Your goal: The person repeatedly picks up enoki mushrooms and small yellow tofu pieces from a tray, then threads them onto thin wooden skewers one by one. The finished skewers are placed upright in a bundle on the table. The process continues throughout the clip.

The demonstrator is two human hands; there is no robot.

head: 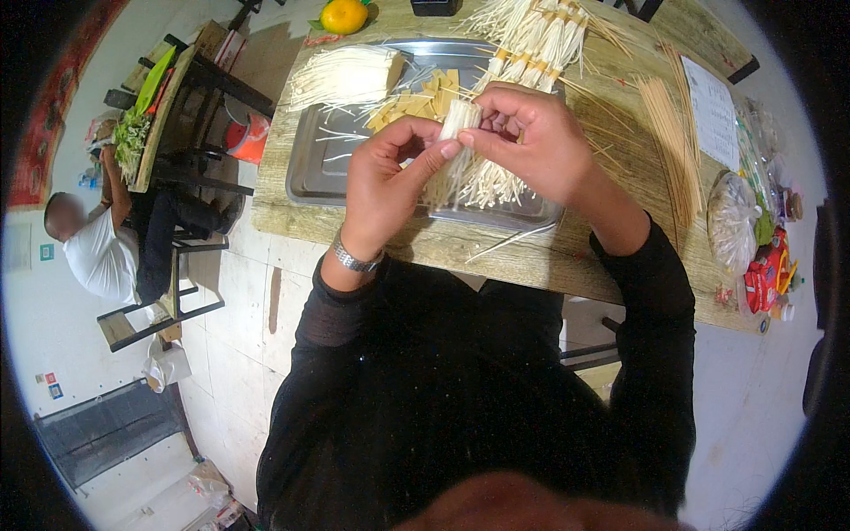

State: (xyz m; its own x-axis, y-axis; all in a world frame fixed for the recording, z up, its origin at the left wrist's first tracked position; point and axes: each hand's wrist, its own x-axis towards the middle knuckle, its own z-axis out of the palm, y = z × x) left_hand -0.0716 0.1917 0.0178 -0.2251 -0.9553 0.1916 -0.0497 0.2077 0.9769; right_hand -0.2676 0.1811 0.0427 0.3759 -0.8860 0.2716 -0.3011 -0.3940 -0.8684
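Note:
A small bunch of enoki mushrooms [458,119] is pinched between the fingertips of my left hand [392,176] and my right hand [534,136], its cut end up and its caps hanging down. Beneath it lies a metal tray [312,179]. On the tray are a large block of enoki [352,76], a heap of yellowish strips [425,99], which look like tofu skin, and loose enoki [495,186] below my right hand. Behind my hands, wrapped enoki bundles on skewers [531,53] are piled at the tray's far right.
Bamboo skewers [667,146] lie on the wooden table [597,265] at right, by a written sheet [710,113] and a filled plastic bag [730,219]. An orange citrus fruit [343,16] sits at the back. At left, a seated person [103,249] handles greens [133,143] at another table.

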